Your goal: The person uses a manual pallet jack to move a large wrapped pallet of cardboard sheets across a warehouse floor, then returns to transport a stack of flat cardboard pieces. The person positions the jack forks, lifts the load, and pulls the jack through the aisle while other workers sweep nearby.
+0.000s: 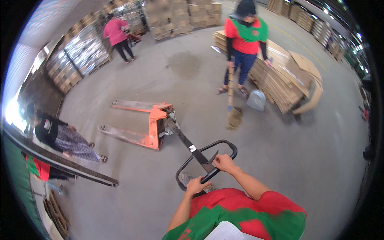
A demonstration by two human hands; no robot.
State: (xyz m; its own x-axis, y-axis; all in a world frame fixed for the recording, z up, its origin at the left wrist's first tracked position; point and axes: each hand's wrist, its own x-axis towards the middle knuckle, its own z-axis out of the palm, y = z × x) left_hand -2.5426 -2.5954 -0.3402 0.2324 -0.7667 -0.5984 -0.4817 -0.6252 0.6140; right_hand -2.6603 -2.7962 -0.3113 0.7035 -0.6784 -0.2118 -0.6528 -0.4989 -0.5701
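Note:
An orange pallet jack (154, 127) stands on the grey floor in front of me, its two bare forks pointing away to the left. Its black loop handle (229, 143) reaches back to my body on a dark shaft. My left hand (197, 186) is closed around the near bar of the handle. Just to its right, my right hand (225, 162) is closed at the handle's centre, by the small control lever (215, 155). The fingertips of that hand are partly hidden.
At the far right a person (246, 36) holds a broom (231, 92) and a dustpan (256, 100) beside stacked flat cardboard (284, 76). Another person (116, 32) stands near wrapped pallets (88, 48). Two people are at the left, by a dark metal beam (64, 161).

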